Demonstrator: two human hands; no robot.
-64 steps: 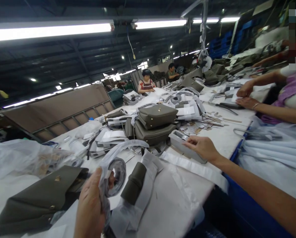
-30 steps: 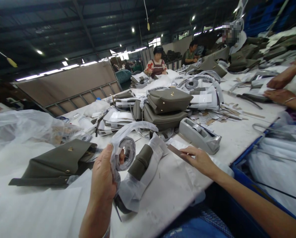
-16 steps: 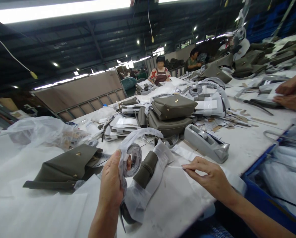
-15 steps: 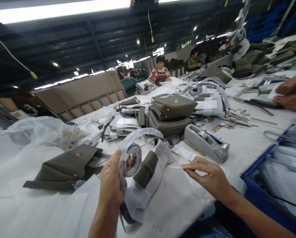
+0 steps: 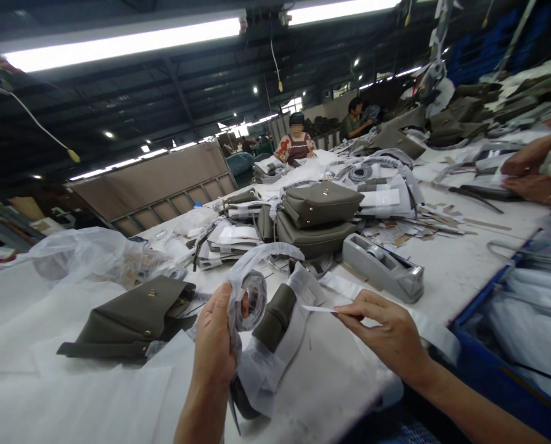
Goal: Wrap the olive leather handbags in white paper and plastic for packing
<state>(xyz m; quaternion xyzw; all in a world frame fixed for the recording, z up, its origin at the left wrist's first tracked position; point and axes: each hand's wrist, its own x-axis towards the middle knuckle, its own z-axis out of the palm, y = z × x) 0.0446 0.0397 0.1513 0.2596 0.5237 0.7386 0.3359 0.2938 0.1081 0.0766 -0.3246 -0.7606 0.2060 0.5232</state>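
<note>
Closest in, at the lower left, white sheets are covering part of the table. The left hand is gripping a plastic-wrapped coil, its thumb pressing the near side while a fingertip is showing through the ring; a loose wrapped end is arching away over the top. To its right, the right hand is pinching a thin white strip between thumb and forefinger, the strip's far end pointing toward a wrapped bundle with an olive middle (whether it is touching the wrapping, I cannot tell). That bundle is lying between the two hands. An olive bag is lying on its side left of the left hand. Just beyond the right hand, a grey tape dispenser is sitting near two stacked olive bags, with paper scraps spreading behind it. Farther right, a co-worker's hands are working over some pieces; at the far end, a person in an apron is sitting by the table.
</note>
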